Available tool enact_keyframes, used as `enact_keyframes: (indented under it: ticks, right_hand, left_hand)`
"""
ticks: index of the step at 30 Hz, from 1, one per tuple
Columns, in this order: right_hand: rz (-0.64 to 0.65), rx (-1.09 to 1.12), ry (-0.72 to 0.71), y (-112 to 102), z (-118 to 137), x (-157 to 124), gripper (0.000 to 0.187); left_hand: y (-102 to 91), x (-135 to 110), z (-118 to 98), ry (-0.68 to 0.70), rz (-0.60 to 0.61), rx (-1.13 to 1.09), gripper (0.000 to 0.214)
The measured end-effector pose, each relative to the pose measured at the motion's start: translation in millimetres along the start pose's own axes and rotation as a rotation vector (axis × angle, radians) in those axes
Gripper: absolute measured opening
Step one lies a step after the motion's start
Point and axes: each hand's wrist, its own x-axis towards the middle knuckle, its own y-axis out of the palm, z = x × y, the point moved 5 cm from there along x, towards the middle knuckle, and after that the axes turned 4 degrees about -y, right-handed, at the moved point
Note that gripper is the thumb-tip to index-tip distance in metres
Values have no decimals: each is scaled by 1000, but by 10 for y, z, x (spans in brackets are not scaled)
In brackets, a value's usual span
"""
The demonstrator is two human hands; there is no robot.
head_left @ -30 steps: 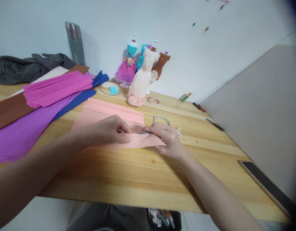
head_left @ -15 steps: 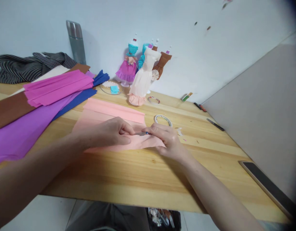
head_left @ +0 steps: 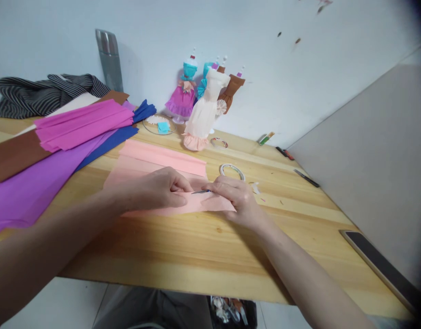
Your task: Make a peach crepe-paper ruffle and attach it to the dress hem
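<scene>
A light pink crepe paper sheet [head_left: 152, 157] lies folded on the wooden table [head_left: 203, 246]. My left hand [head_left: 155, 187] rests curled on the sheet and pinches its near edge. My right hand [head_left: 236, 196] is closed round small scissors [head_left: 201, 192], whose thin blades point left at the paper between the two hands. The handles are hidden inside the fingers. A roll of clear tape [head_left: 232, 170] lies just behind my right hand.
Magenta, purple, blue and brown crepe sheets [head_left: 70, 132] spread over the left. Paper-dressed dolls [head_left: 205, 107] stand by the wall, beside a steel flask [head_left: 108, 59] and striped cloth [head_left: 42, 93]. A knife [head_left: 306, 177] and a phone [head_left: 381, 267] lie at right.
The scissors have shifted slightly left along the paper edge and the blades look closer together. Both hands stay almost in place.
</scene>
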Motion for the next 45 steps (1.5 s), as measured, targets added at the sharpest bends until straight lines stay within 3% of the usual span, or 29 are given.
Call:
enact_keyframes:
  ticks: [18, 23, 27, 31, 33, 39, 42, 45]
  right_hand:
    - [0, -26, 4, 44, 39, 22, 24]
    - [77, -63, 27, -33, -118, -46, 26]
    - [165, -100, 207, -198, -452, -183, 32]
    - [6, 55, 577, -330, -632, -229, 44]
    - [-37, 213, 647, -259, -548, -137, 46]
    - [321, 509, 610, 236, -163, 250, 32]
    - [437, 619, 667, 369, -157, 270, 37]
    - [467, 683, 752, 401, -237, 219, 38]
  left_hand:
    - [4, 13, 6, 29, -55, 60, 22]
    - [-80, 22, 93, -3, -78, 76, 16]
    - [-113, 27, 152, -31, -68, 75, 11]
    - [-90, 16, 132, -10, -89, 138, 12]
    - [-60, 4, 89, 21, -89, 165, 9]
    - [-43, -22, 63, 22, -122, 205, 14]
    - [-92, -30, 129, -14, -119, 183, 13]
    - [-166, -43, 221, -39, -51, 209, 15]
